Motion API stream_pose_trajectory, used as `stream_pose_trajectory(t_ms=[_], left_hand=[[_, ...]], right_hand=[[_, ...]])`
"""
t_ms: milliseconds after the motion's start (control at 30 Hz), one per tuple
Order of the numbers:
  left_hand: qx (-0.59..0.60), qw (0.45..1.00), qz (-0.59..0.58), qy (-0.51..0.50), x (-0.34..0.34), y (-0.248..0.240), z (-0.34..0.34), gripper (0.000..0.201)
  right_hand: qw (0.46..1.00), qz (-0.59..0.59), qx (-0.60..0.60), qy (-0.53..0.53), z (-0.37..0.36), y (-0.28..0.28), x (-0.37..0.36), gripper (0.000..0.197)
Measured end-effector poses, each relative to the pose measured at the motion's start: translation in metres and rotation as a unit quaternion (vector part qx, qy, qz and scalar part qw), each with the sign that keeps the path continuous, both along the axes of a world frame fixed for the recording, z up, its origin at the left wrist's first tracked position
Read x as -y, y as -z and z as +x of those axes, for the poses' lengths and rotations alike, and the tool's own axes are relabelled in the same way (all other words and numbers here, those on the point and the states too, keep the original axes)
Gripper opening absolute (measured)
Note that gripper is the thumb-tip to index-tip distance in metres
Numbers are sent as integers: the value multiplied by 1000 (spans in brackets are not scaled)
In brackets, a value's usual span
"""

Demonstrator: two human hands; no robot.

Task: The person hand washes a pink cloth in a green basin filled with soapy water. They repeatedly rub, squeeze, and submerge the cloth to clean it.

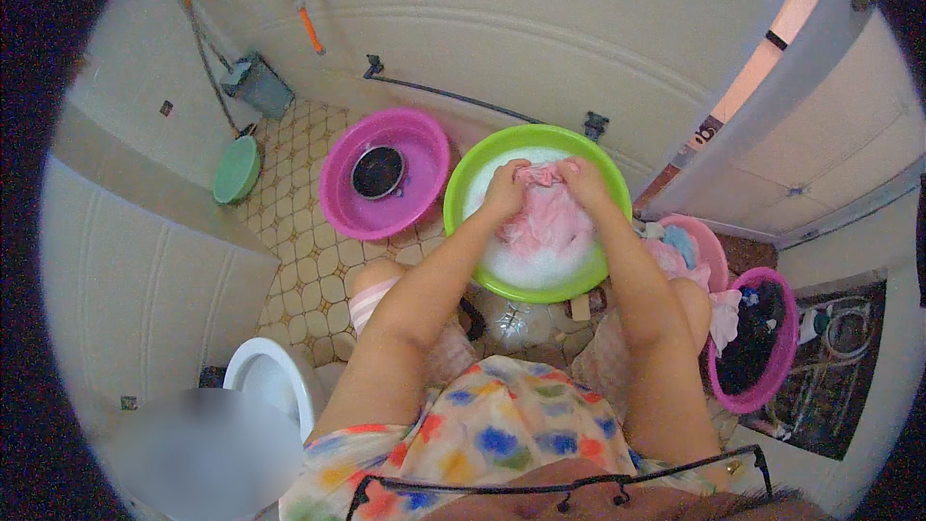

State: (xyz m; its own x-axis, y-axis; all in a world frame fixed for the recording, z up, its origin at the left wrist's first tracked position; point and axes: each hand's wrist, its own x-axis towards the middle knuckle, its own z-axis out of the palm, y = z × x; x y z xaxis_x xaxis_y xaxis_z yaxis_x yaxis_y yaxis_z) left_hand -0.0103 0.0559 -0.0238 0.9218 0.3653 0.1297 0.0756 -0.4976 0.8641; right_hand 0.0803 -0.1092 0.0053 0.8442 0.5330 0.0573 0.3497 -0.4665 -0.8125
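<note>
A wide lime-green basin full of white suds stands on the floor in front of me. In it lies a wet pink cloth garment, bunched along its far edge. My left hand is closed on the left end of that bunched edge. On the other end, my right hand grips the same garment, fingers curled round the fabric. Only a short stretch of gathered cloth separates the two hands. The garment's lower part spreads toward me and sinks into the foam, so its full shape is hidden.
Left of the green basin stands a magenta basin holding liquid and a dark round object. At right are a pink basin of clothes and a magenta tub of dark clothes. A beige block lies near me; a toilet stands at left.
</note>
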Motion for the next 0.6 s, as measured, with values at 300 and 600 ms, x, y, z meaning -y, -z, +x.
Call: stream_pose_trajectory(t_ms=[300, 600], left_hand=[[-151, 987, 13, -53, -18, 74, 25, 44], [-188, 798, -571, -35, 29, 18, 35, 47]], right_hand=[[951, -266, 101, -121, 35, 101, -20, 36], [997, 65, 29, 3, -34, 34, -37, 26]])
